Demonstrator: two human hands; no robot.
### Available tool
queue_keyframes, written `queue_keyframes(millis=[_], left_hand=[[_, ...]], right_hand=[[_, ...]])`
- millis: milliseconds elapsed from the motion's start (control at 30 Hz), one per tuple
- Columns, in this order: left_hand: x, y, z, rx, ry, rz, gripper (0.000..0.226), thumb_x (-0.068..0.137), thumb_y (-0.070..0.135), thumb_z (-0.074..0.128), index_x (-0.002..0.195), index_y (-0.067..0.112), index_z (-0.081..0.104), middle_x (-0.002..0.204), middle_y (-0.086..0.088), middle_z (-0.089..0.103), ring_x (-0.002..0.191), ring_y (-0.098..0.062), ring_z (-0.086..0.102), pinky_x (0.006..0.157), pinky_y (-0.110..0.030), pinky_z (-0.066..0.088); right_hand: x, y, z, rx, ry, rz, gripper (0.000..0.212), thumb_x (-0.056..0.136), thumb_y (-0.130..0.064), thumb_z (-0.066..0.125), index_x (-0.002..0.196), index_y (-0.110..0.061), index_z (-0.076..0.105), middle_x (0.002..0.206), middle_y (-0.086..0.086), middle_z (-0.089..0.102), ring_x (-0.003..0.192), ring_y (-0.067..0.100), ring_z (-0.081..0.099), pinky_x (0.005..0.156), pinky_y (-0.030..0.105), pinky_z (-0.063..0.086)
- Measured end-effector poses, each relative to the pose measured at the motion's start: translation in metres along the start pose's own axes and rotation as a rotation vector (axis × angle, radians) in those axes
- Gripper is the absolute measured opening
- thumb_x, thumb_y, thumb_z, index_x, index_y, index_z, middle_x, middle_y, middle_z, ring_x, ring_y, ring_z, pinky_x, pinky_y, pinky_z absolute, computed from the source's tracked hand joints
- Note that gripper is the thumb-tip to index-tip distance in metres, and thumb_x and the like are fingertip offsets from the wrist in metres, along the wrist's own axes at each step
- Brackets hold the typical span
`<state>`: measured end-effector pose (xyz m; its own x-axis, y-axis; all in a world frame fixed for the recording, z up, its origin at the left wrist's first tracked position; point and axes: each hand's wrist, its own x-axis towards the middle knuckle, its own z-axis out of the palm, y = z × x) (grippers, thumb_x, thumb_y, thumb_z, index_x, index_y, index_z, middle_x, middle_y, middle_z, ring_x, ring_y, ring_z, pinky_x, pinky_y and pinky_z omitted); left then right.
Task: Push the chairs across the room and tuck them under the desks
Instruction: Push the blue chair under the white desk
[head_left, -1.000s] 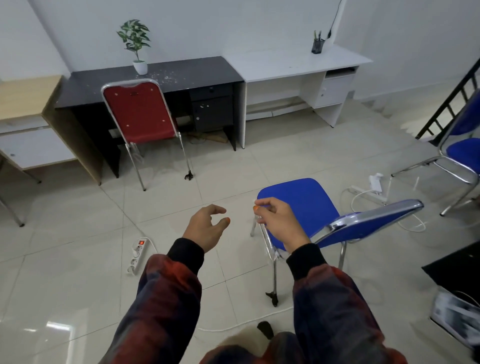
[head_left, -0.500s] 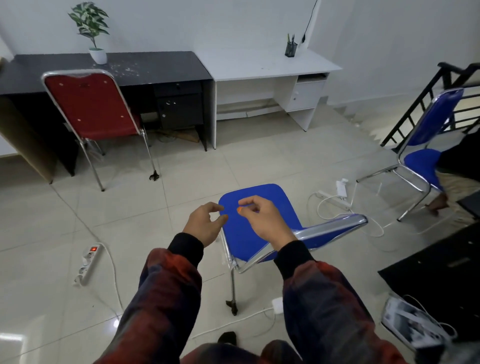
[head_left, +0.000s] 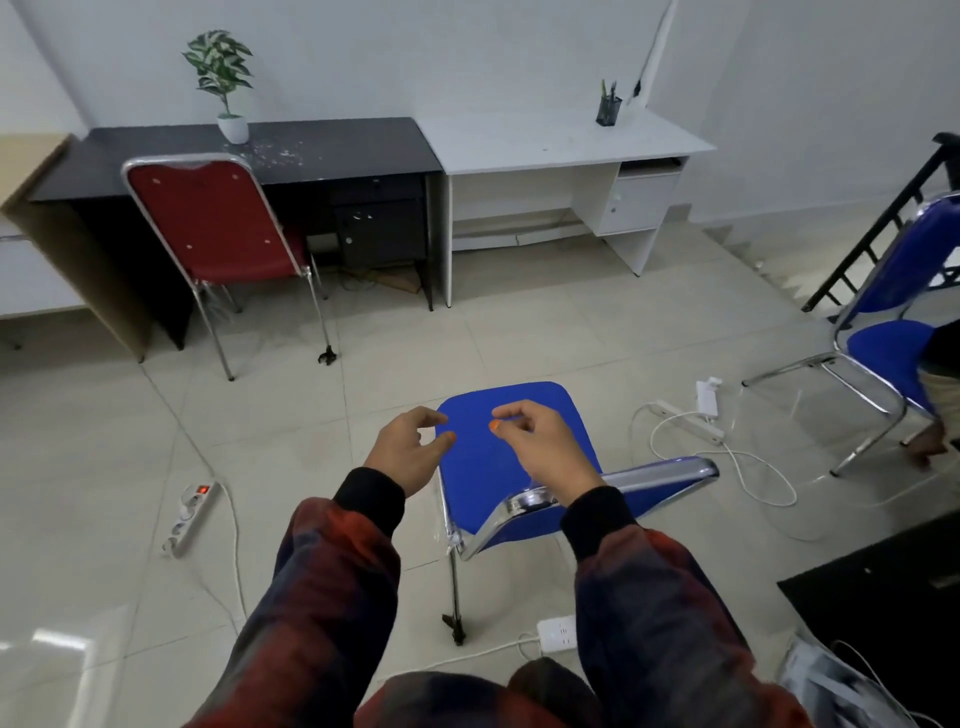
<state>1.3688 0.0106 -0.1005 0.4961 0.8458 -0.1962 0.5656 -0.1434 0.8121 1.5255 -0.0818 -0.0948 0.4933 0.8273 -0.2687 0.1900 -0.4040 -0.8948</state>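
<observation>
A blue chair with a chrome frame stands right in front of me, its seat (head_left: 498, 467) facing the desks and its backrest (head_left: 649, 491) nearest me. My left hand (head_left: 410, 452) and right hand (head_left: 540, 447) hover over the seat, fingers loosely curled, holding nothing. A red chair (head_left: 218, 223) stands partly under the black desk (head_left: 322, 150). Nothing stands in the white desk's (head_left: 550, 143) knee space beside it. A second blue chair (head_left: 893, 348) stands at the right.
Power strips and cables lie on the tiled floor at the left (head_left: 189, 514), by the chair leg (head_left: 556, 631) and at the right (head_left: 691, 415). A black stair railing (head_left: 872, 228) and a person's limb (head_left: 930, 441) are at the right. A dark mat (head_left: 883, 587) lies lower right.
My right hand has come off the blue chair's side frame. Both hands have drawn closer together over the seat. The chair now sits straight ahead of me, facing the white desk.
</observation>
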Motion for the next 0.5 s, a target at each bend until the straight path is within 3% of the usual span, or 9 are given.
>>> queue_keyframes(millis=[300,433,500], left_hand=[[-0.036,0.019,0.041,-0.043,0.119,-0.126,0.03,0.093,0.025,0.06,0.122,0.016,0.059,0.131,-0.001,0.056,0.109,-0.016,0.051,0.089,-0.025,0.04],[-0.048,0.043,0.082,-0.026,0.094,-0.105,0.033,0.093,0.024,0.06,0.124,0.014,0.058,0.132,-0.002,0.056,0.116,-0.018,0.052,0.098,-0.028,0.042],[-0.053,0.055,0.106,-0.009,0.064,-0.087,0.036,0.094,0.025,0.059,0.128,0.013,0.055,0.135,-0.001,0.054,0.12,-0.016,0.05,0.098,-0.025,0.04]], right_hand=[[0.003,0.02,-0.041,-0.181,-0.216,-0.046,0.025,0.097,-0.03,0.062,0.121,-0.021,0.063,0.099,-0.006,0.06,0.089,0.004,0.056,0.069,0.015,0.042],[0.008,0.051,-0.085,-0.401,-0.161,0.007,0.031,0.096,-0.037,0.06,0.124,-0.023,0.059,0.113,-0.003,0.062,0.104,0.016,0.058,0.092,0.032,0.048],[0.011,0.072,-0.108,-0.614,-0.126,0.064,0.035,0.094,-0.048,0.056,0.122,-0.027,0.059,0.118,-0.004,0.063,0.112,0.02,0.056,0.105,0.04,0.039]])
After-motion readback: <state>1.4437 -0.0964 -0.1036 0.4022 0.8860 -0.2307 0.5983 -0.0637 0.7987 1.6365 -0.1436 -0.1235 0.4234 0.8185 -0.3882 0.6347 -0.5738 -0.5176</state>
